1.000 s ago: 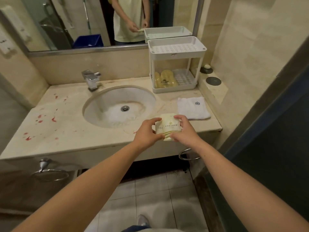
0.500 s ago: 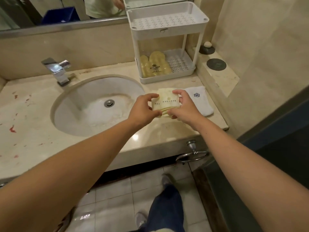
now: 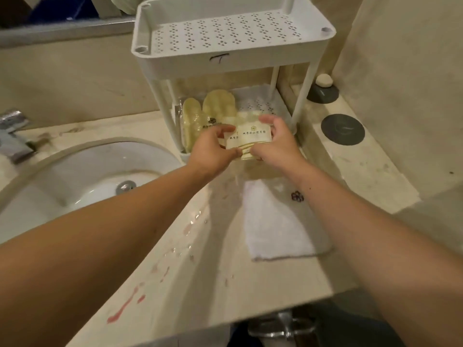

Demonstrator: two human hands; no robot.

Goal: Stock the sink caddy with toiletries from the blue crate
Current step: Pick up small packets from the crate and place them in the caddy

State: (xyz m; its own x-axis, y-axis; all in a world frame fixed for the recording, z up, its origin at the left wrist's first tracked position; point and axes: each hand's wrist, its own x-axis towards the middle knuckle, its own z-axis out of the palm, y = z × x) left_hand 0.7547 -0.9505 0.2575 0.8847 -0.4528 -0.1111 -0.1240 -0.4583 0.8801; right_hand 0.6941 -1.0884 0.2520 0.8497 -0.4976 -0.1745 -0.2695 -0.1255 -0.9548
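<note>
A handwritten "T" is showing on the front of the caddy [image 3: 225, 63], upper centre. The packets [image 3: 253, 137] are carrying a flower logo and Chinese print too blurred to read. My left hand [image 3: 210, 149] and right hand [image 3: 278, 144] are pinching the stack by its ends, mid frame, at the lower tier's front beside the slippers [image 3: 215, 106]. The crate [image 3: 62, 8] is being cut off at upper left
</note>
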